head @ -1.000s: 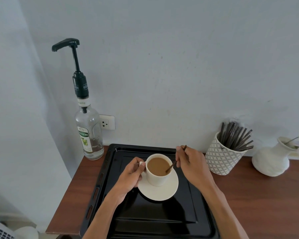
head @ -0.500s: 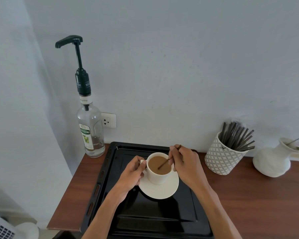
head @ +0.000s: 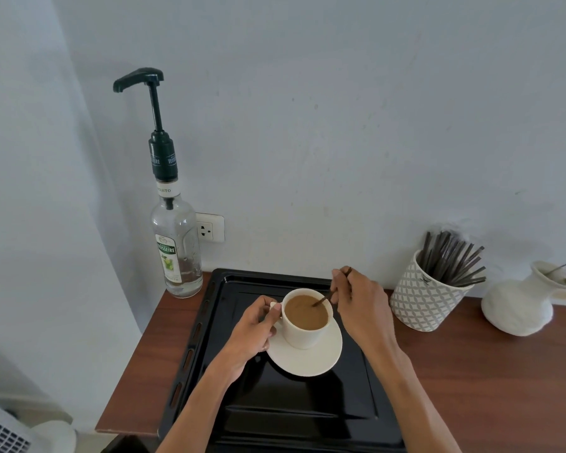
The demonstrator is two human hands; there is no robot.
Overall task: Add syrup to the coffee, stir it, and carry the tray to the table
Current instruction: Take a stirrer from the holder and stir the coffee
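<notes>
On the black tray (head: 356,400), the left hand (head: 254,335) pinches the handle of the coffee cup (head: 303,331) (it sits on a saucer (head: 311,362)), while the right hand (head: 361,305) grips a stirrer (head: 324,299) dipped in the coffee.

A black tray (head: 209,322) lies on the reddish-brown wooden counter (head: 487,371). On it, a cream cup (head: 303,335) of light-brown coffee (head: 306,312) and a cream saucer (head: 307,362). The clear syrup bottle (head: 177,250) has a dark green pump (head: 162,158). The stirrer pot (head: 422,302) shows a grey-white lattice pattern; the vase (head: 517,308) is white.
</notes>
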